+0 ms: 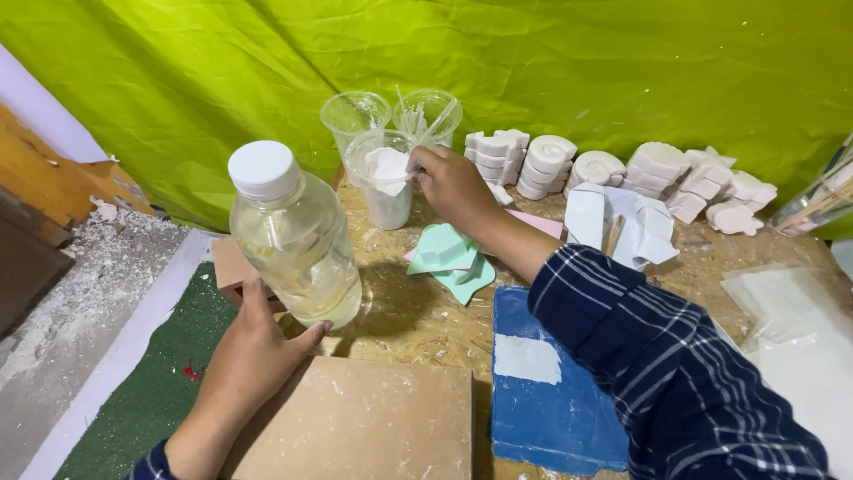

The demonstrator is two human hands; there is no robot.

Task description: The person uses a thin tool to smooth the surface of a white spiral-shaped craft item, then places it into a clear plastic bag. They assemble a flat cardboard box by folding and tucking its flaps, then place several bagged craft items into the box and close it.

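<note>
Over on the left, the person's left hand (253, 356) is wrapping its fingers and thumb around the base of a clear plastic bottle (296, 238), lifting it off the chipboard table (418, 324). The bottle is carrying a white screw cap, still on, and a pale yellowish liquid is filling most of it; I am seeing no label on it. It is tilting slightly, and with the grip so low it could, I think, tip or slide out of the fingers.

Moving right, a clear plastic cup (387, 182) is standing upright with white powder or paste inside. The right hand (453, 182) is reaching to its rim, fingers pinched closed on a white lump (388, 166) at the mouth of the cup. A push there could, in my judgement, knock the light cup into the two cups (391, 116) behind it.

Beside the wrist, mint-green moulds (449, 260) are lying on a pink sheet. Further right, stacks of white plaster casts (622, 173) are lining the green backdrop, unmarked, and a blue sheet (542, 391) with a blank white patch is lying under the checked sleeve.
</note>
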